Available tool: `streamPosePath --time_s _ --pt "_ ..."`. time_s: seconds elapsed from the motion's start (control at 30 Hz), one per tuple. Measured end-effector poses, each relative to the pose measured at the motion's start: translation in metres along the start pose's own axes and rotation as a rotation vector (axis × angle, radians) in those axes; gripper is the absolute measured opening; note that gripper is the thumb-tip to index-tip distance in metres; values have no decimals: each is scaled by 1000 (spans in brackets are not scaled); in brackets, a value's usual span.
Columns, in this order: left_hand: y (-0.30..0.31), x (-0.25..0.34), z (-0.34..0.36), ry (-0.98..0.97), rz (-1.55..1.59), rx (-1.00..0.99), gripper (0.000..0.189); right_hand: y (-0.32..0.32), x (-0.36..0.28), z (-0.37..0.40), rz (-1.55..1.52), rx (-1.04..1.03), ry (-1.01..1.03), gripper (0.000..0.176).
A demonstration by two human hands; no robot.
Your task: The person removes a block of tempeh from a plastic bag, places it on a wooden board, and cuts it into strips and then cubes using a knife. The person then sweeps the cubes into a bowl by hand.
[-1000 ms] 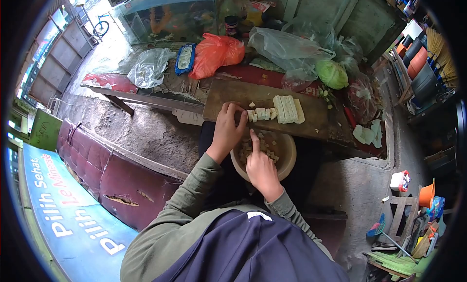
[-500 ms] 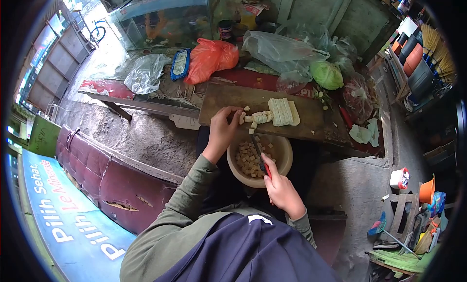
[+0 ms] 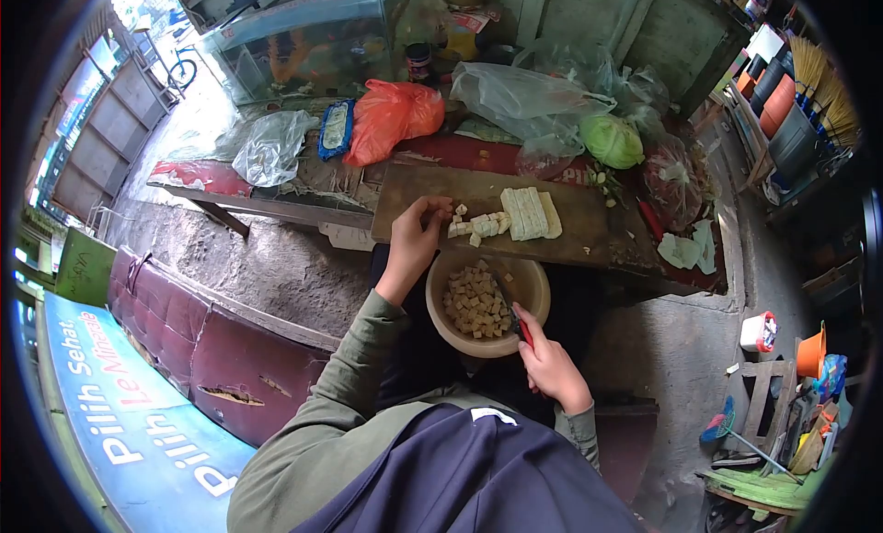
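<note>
My right hand [image 3: 555, 367] grips a knife [image 3: 525, 332] with a red and black handle. Its dark blade points up and left over a cream bowl [image 3: 543, 305] holding many small tempeh cubes [image 3: 475, 301]. At the left end of a wooden cutting board [image 3: 418, 185], my left hand [image 3: 416, 241] has its fingers curled together; what they hold, if anything, is hidden. Beside those fingertips lie loose cut tempeh pieces [image 3: 485, 225]. Farther right on the board rests a larger sliced tempeh block [image 3: 526, 213].
Behind the board are a red plastic bag [image 3: 395, 119], clear plastic bags [image 3: 520, 91] and a cabbage [image 3: 613, 141]. A red-handled tool [image 3: 651, 218] lies to the right. A torn maroon bench [image 3: 221, 340] stands at left, and a fish tank [image 3: 308, 50] behind.
The knife and my right hand have moved down and right, away from the board's edge to over the bowl. My left hand has shifted slightly left, off the tempeh pieces.
</note>
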State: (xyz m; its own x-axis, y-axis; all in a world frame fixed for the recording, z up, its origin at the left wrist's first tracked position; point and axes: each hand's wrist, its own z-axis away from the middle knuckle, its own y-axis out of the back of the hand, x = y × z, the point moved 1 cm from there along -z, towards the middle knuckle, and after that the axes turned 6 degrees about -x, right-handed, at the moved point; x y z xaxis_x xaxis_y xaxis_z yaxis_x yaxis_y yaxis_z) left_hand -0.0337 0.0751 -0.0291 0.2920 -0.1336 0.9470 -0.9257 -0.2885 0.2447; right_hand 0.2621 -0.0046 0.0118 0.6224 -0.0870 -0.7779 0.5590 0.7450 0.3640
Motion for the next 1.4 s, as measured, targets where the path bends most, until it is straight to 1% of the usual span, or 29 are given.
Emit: streamPosePath --time_s 0.17,0.23,0.27,0.33,0.57,0.67,0.73,0.87,0.93,0.97,1.03,1.07,1.13,1.27,1.33,1.37,1.4 --pt "2 2 -5 -51 45 17 21 1 17 -4 -21 12 -16 64" --pt "1 17 -5 -34 30 -59 23 -1 24 -8 -46 10 -32 64" --pt "0 19 -6 -34 30 -59 23 -1 26 -9 -46 11 -32 64" --pt "0 22 -10 -53 -121 -104 29 -1 30 -9 -84 9 -22 65" --pt "2 24 -21 -16 -166 -128 28 -2 36 -10 -147 19 -9 66" --pt "1 16 -21 -11 -81 -115 25 -2 37 -10 -155 16 -24 65" --pt "2 11 -21 27 -34 -116 24 -2 38 -11 -165 20 -17 65" --pt "3 4 -23 64 62 -102 25 -2 40 -12 -167 18 -17 65" --pt "6 7 -25 17 4 -85 23 -2 42 -13 -174 20 -12 65" --pt "7 3 -28 15 5 -85 23 -2 42 -13 -173 21 -11 65" --pt "8 -3 -33 -91 43 -53 20 -1 40 -12 -183 19 -10 65" --pt "8 -6 -34 -93 43 -53 20 -1 40 -12 -182 20 -9 65" --pt "10 2 -34 -152 -96 -47 22 -2 41 -12 -199 16 -21 65" --pt "6 9 -32 -219 -184 -45 25 -1 42 -13 -219 15 -21 66" --pt "-2 15 -29 -188 -205 -186 27 -1 42 -13 -284 16 -36 66" --pt "-6 17 -29 -192 -203 -186 27 0 43 -13 -283 20 -35 66" --pt "-11 18 -29 -160 -229 -278 28 0 44 -13 -306 16 -29 66"
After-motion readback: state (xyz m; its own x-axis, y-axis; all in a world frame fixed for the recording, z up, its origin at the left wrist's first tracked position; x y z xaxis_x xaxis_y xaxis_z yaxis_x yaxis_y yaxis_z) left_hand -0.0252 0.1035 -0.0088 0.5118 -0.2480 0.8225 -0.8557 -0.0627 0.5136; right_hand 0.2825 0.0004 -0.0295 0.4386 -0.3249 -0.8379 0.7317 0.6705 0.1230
